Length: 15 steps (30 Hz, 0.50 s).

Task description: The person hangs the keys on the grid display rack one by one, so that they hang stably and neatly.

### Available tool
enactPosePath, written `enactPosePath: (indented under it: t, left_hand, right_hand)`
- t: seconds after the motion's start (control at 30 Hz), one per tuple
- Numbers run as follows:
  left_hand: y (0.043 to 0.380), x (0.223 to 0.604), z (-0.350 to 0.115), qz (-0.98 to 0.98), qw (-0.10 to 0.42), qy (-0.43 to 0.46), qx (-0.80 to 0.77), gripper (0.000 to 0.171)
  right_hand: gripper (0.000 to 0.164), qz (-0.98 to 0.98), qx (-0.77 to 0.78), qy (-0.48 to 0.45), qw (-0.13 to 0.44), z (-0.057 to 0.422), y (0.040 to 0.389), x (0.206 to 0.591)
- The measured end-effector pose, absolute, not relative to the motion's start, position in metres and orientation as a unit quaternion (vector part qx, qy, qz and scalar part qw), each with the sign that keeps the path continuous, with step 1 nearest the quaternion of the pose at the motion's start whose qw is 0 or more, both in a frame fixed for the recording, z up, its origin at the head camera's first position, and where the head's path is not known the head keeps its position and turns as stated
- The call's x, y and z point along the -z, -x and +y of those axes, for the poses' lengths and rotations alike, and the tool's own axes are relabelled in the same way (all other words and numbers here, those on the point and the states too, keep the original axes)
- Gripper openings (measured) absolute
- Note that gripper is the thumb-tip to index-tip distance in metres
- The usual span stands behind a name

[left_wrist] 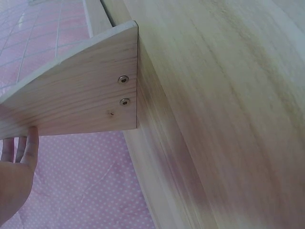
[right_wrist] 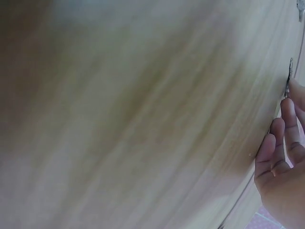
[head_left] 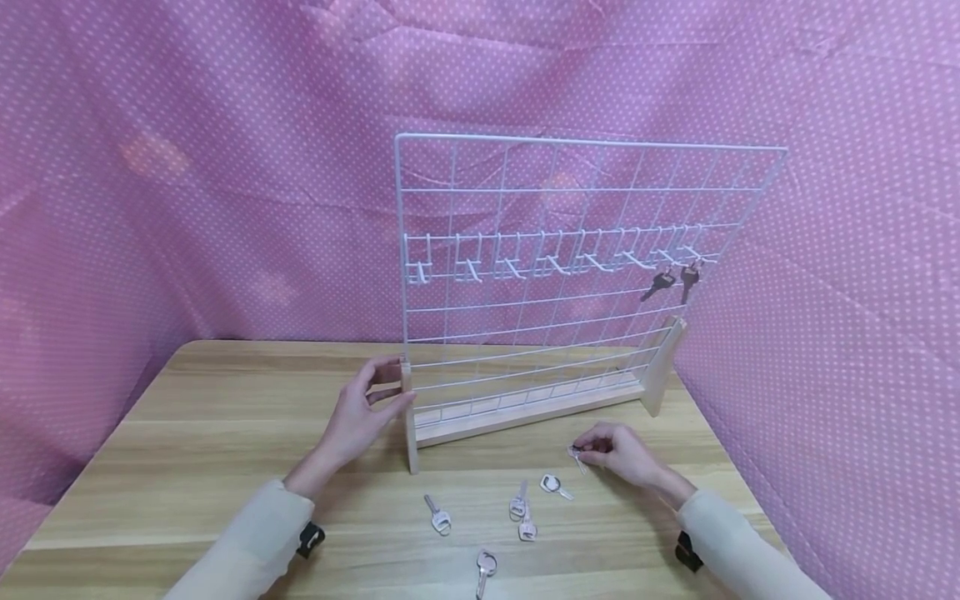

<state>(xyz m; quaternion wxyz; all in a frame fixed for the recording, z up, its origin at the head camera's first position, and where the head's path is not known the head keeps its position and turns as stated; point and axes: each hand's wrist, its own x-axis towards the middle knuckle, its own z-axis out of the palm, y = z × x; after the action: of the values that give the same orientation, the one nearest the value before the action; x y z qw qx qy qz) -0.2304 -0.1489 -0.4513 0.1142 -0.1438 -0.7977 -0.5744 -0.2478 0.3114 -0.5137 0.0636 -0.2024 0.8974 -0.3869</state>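
Observation:
A white wire grid rack stands on the table between wooden side panels. My left hand holds its left wooden panel, thumb at the front edge and fingers at the back one. In the left wrist view, fingers touch the edge of that panel. My right hand pinches a silver key with a ring, low at the tabletop in front of the rack. The right wrist view shows this key edge-on at the fingertips, partly hidden.
Several white hooks line the grid. Two dark-looking keys hang at its right end. On the wooden table lie more ringed keys: one left, one at the front, others near the middle. Pink dotted cloth surrounds the table.

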Motion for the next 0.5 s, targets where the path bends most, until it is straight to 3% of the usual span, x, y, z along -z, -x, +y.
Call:
enactPosePath:
  t: [0.5]
  left_hand:
    - [0.2315, 0.4516, -0.1472, -0.788, 0.112, 0.146, 0.588, 0.057]
  right_hand:
    - [0.009, 0.906, 0.381, 0.179, 0.046, 0.3147, 0.2493, 0.5099]
